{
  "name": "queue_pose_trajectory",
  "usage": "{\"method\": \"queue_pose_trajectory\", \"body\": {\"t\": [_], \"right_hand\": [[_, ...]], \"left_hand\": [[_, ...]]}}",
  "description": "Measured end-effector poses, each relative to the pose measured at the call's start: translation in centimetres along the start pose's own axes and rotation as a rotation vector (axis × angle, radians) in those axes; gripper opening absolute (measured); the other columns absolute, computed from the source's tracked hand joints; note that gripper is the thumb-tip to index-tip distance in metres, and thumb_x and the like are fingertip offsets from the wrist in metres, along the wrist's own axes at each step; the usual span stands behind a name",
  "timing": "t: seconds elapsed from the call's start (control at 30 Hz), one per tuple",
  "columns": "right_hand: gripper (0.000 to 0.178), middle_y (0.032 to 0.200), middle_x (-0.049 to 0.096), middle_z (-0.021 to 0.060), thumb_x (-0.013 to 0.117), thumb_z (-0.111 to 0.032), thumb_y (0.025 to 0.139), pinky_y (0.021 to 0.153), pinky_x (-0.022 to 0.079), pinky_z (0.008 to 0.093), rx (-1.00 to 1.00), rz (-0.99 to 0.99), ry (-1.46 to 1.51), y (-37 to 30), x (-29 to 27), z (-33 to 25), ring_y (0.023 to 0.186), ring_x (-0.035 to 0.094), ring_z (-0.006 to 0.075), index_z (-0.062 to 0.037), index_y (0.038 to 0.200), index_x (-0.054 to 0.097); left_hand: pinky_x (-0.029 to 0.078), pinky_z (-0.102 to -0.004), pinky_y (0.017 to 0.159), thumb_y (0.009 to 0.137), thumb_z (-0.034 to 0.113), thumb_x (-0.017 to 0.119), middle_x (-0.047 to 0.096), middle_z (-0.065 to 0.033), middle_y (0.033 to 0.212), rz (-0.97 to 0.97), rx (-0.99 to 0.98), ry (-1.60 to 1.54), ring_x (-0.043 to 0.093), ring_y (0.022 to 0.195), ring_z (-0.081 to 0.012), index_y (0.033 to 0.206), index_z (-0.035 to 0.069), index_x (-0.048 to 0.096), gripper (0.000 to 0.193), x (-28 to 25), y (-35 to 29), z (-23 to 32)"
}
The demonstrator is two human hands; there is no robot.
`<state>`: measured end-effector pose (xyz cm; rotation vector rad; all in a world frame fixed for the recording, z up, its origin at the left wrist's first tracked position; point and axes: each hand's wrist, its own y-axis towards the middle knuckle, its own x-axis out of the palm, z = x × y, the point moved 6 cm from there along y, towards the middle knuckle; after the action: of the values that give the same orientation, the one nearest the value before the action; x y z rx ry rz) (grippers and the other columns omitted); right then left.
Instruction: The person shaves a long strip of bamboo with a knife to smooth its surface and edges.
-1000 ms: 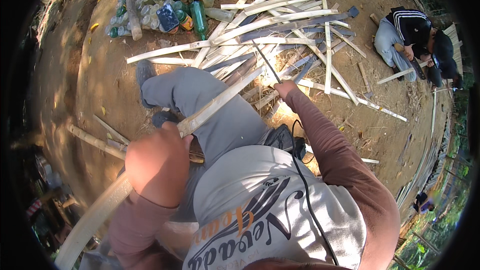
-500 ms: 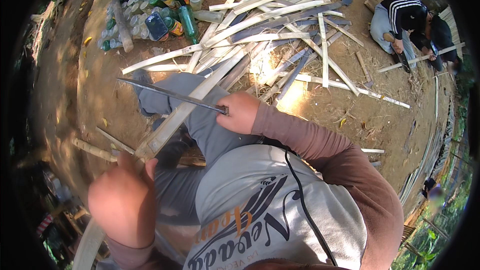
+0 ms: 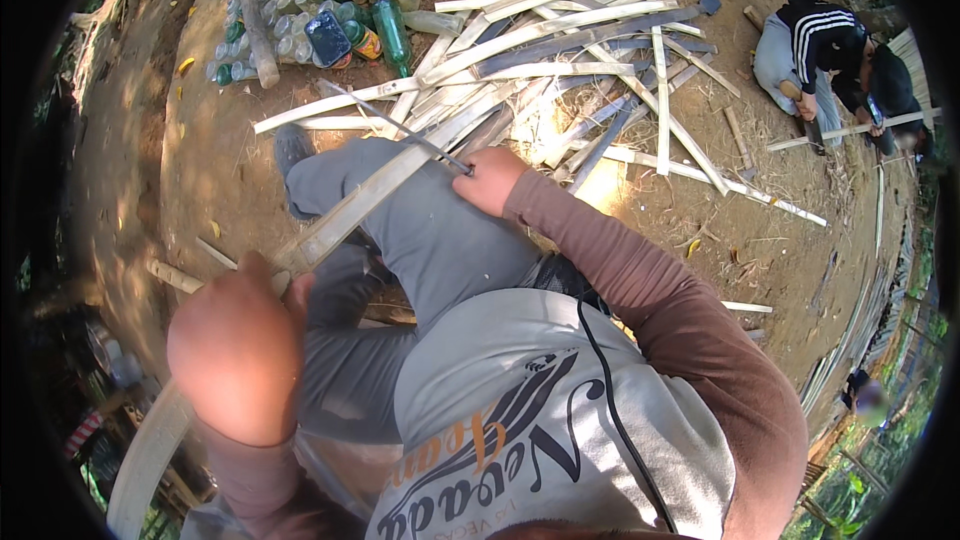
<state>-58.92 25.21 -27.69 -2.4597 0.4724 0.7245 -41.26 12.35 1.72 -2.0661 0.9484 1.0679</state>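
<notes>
A long pale bamboo strip [image 3: 370,202] slants across my lap, from the lower left over my grey-trousered thigh toward the pile ahead. My left hand [image 3: 235,350] is closed around it near my left knee, and its tail bends down behind that wrist. In my right hand [image 3: 492,181], a fist wraps the handle of a long thin-bladed knife [image 3: 400,130]. The handle is mostly hidden by the fingers. The blade crosses the strip just above my thigh, its tip pointing far left; whether it touches the strip I cannot tell.
Ahead lies a tangled pile of bamboo strips [image 3: 570,28] on the dirt. Many glass bottles and jars [image 3: 395,35] stand at the far left, with a phone [image 3: 327,38] and a short log [image 3: 258,32]. At far right a crouching person [image 3: 820,45] holds a blade and a strip.
My right hand has moved forward, away from my body, and the knife's tip has swung forward and to the right. My left hand keeps its grip on the bamboo strip.
</notes>
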Motion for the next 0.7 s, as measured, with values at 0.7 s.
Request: {"method": "queue_pose_trajectory", "body": {"t": [0.7], "right_hand": [[0.035, 0.081, 0.068, 0.0275, 0.066, -0.032, 0.086, 0.077, 0.054, 0.0495, -0.121, 0.055, 0.087, -1.7, -1.6, -2.8, 0.079, 0.066, 0.0462, 0.0020, 0.087, 0.072]], "left_hand": [[0.051, -0.0440, 0.072, 0.086, 0.038, 0.079, 0.065, -0.0094, 0.078, 0.077, 0.056, -0.039, 0.066, 0.077, -0.0313, 0.086, 0.010, 0.060, 0.034, -0.3, -0.1, 0.9]]}}
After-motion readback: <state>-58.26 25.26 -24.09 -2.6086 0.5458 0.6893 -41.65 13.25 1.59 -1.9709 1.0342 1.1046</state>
